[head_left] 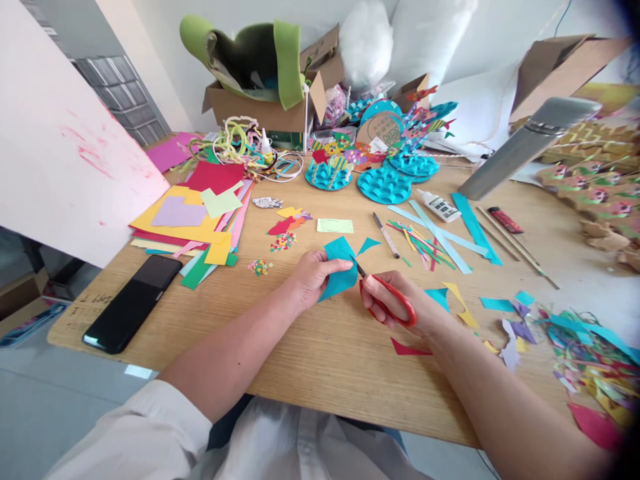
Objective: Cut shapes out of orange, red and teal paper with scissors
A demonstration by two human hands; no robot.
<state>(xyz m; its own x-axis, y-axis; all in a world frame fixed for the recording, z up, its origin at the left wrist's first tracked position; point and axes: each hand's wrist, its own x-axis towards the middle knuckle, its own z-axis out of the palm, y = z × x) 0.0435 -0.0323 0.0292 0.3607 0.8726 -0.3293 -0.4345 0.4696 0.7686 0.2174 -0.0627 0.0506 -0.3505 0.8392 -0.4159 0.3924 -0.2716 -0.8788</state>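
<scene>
My left hand pinches a piece of blue paper above the middle of the table, thumb on top. My right hand is closed round the red handles of a pair of scissors. Their dark blades meet the right edge of the blue paper, where a small pointed offcut shows just beyond. Faint lines seem to be drawn on the paper. Behind it lies a pale green paper slip with an outline on it. To its left are cut paper fish shapes and small confetti.
On the left are stacked coloured papers and a black phone. Blue decorated discs stand at the back. Right of my hands lie a pen, paper strips, a glue bottle, a grey flask and paper scraps.
</scene>
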